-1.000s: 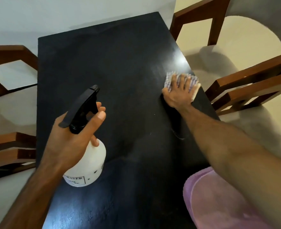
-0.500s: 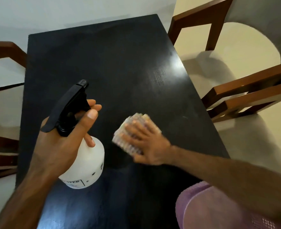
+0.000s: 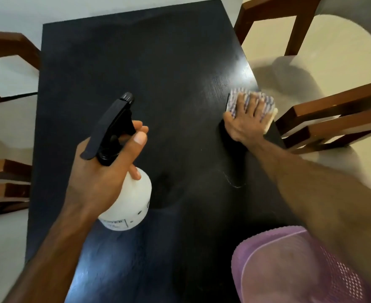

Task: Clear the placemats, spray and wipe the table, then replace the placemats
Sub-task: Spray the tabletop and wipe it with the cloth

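spray bottle (image 3: 129, 206) label, print too blurred

Right hand (image 3: 244, 121) flat on cloth (image 3: 267, 103)

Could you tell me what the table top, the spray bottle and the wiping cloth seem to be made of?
Table top: dark stained wood or veneer, faint grain, soft sheen near the right edge. Spray bottle: translucent white plastic, matte black plastic trigger head. Cloth under the right hand: woven fabric, striped purple and white.

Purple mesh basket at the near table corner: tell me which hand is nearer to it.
Right. The right hand presses the cloth at the table's right edge, beyond the basket; the left hand holds the spray bottle farther left.
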